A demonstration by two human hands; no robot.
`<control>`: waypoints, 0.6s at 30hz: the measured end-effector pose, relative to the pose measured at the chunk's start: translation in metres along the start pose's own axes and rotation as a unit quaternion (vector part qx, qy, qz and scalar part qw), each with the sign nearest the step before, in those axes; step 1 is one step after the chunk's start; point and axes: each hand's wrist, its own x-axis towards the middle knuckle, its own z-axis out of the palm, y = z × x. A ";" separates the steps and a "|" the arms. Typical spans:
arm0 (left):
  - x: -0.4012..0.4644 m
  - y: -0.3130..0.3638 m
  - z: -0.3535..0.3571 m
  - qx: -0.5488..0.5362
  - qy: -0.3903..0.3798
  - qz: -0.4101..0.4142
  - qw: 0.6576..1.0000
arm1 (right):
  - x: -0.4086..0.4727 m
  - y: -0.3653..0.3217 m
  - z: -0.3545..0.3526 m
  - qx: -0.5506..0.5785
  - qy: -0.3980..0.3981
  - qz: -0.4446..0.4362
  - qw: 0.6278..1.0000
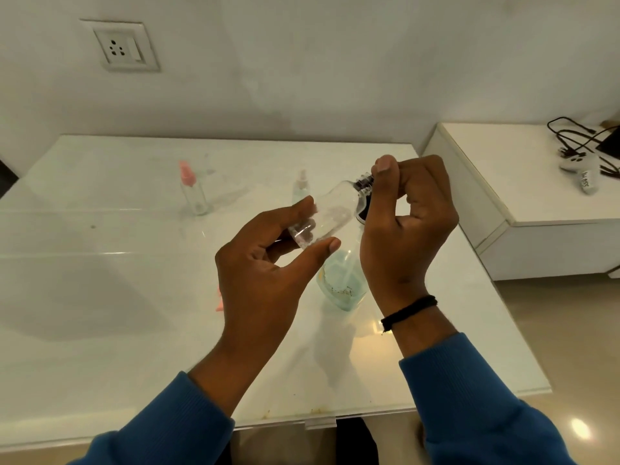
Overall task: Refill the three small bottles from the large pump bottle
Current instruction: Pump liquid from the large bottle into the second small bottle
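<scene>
The left hand (268, 260) grasps a clear small bottle (327, 216) by its base, thumb on the near side and fingers curled round the far side, holding it tilted with the neck pointing up toward the right hand (407, 216). The right hand pinches the dark cap (364, 184) at the bottle's neck between thumb and curled fingers. A black band (409, 312) circles the right wrist, and both arms wear blue sleeves (469, 407).

Directly under the hands, partly hidden by the right wrist, stands the large bottle (342, 283), clear and pale green, on the white table (100, 297). Its top is hidden behind the hands, so its pump cannot be made out.

Beyond the left hand, well apart from it, a small bottle with a pink top (193, 191) stands upright. Another small bottle with a pale top (301, 189) stands just beyond the held bottle. A pink object (219, 302) peeks out just left of the left hand's wrist; what it is cannot be told.

Far right of the right hand, a white cabinet (523, 196) carries black cables (577, 139) and a white device (577, 162). A wall socket (120, 47) sits high up beyond the left hand.
</scene>
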 end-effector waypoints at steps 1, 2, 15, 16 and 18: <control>0.000 0.000 0.000 -0.005 -0.002 0.000 1.000 | 0.002 -0.002 0.000 -0.006 0.000 -0.002 1.000; 0.000 0.000 -0.001 -0.011 -0.003 0.002 1.000 | 0.004 -0.003 0.000 -0.013 0.000 -0.004 1.000; 0.001 0.000 -0.001 -0.002 -0.003 0.014 1.000 | 0.003 -0.001 0.001 -0.016 0.007 -0.019 1.000; 0.001 0.000 -0.001 0.000 -0.003 0.013 1.000 | 0.001 -0.001 0.001 -0.009 0.007 -0.018 1.000; 0.001 0.000 0.000 0.001 -0.004 0.010 1.000 | -0.002 0.002 0.000 0.000 0.008 -0.011 1.000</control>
